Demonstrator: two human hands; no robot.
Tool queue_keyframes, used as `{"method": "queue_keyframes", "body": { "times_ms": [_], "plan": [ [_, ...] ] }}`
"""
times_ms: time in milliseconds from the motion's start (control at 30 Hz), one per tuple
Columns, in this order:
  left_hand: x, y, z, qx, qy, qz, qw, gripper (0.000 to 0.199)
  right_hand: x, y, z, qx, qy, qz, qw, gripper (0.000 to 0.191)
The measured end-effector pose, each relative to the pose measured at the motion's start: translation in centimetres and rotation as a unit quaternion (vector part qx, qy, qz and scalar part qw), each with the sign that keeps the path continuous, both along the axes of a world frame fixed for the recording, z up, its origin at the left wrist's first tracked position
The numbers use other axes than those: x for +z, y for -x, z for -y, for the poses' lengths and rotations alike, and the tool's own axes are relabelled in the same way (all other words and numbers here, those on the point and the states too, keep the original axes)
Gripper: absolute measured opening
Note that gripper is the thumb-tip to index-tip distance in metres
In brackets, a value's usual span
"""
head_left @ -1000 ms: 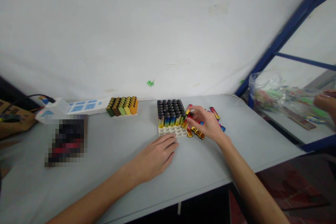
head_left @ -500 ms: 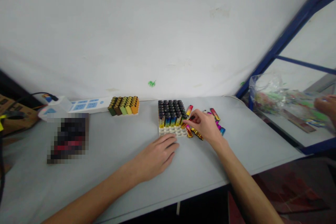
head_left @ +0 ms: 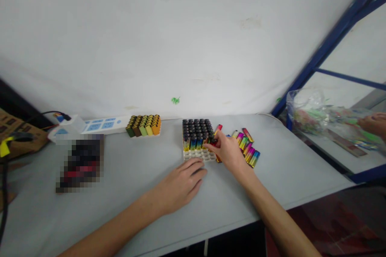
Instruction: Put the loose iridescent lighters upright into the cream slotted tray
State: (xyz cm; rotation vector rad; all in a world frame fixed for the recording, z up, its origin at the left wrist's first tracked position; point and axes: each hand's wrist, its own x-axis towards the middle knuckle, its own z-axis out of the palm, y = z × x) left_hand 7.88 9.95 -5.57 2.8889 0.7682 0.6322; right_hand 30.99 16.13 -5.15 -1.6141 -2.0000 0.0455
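A white tray with holes (head_left: 199, 155) stands on the table in front of me. Several lighters (head_left: 196, 132) with black tops and shiny coloured bodies fill its back rows upright, and bare holes show along the front. My left hand (head_left: 188, 178) lies flat with its fingers stretched out, fingertips at the tray's front edge. Thumb and fingers of my right hand (head_left: 227, 150) pinch at the right end of the front row, around a lighter mostly hidden by them. Beside that hand lie several loose shiny lighters (head_left: 249, 152), pink, green, blue and gold.
Farther left, a second tray holds yellow, green and brown lighters (head_left: 143, 125). A white power strip (head_left: 104, 124) runs along the wall, with a pixelated dark object (head_left: 81, 164) before it. On the right stand a blue frame (head_left: 301, 82), plastic bags (head_left: 313, 112) and another person's hand (head_left: 375, 123).
My right hand has moved left from the loose lighters to the front row of the tray, uncovering more of the pile. My left hand stays at the tray's edge. The view has shifted slightly.
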Motion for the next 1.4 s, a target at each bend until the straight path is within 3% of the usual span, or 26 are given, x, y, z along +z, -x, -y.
{"method": "queue_keyframes", "body": {
  "times_ms": [133, 267, 400, 533, 633, 833, 1033, 1267, 1400],
  "plan": [
    [0.1, 0.1, -0.1, 0.000, 0.002, -0.010, 1.000, 0.027, 0.0, -0.4, -0.2, 0.017, 0.023, -0.012, 1.000, 0.042],
    [0.0, 0.2, -0.2, -0.009, 0.006, -0.016, 1.000, 0.029, 1.3, -2.2, 0.0, 0.058, 0.042, -0.056, 0.996, 0.052],
    [0.0, 0.3, -0.2, -0.010, 0.007, -0.005, 1.000, 0.029, 2.2, -5.1, -0.5, 0.004, -0.002, -0.118, 0.993, 0.058],
    [0.0, 0.3, -0.2, -0.010, 0.002, 0.000, 1.000, 0.029, 1.3, -7.2, -1.8, 0.000, -0.053, -0.109, 0.993, 0.053],
    [-0.1, 0.3, -0.2, -0.008, -0.002, 0.002, 1.000, 0.028, -0.1, -7.0, -2.9, 0.060, -0.053, -0.035, 0.996, 0.044],
    [-0.3, 0.4, -0.3, -0.007, 0.003, 0.001, 1.000, 0.030, -1.3, -4.9, -4.0, 0.088, 0.074, 0.111, 0.987, 0.040],
    [-0.4, 0.5, -0.3, -0.009, 0.009, -0.008, 1.000, 0.030, -0.6, -6.0, -3.9, 0.068, 0.057, 0.066, 0.994, 0.029],
    [-0.7, 0.4, -0.6, -0.007, 0.016, -0.002, 1.000, 0.030, -0.7, -6.1, -3.5, -0.020, 0.071, 0.038, 0.997, 0.047],
    [-0.8, 0.4, -0.6, -0.011, 0.011, 0.006, 1.000, 0.030, -1.0, -6.0, -3.6, -0.034, 0.056, -0.014, 0.998, 0.053]
  ]
}}
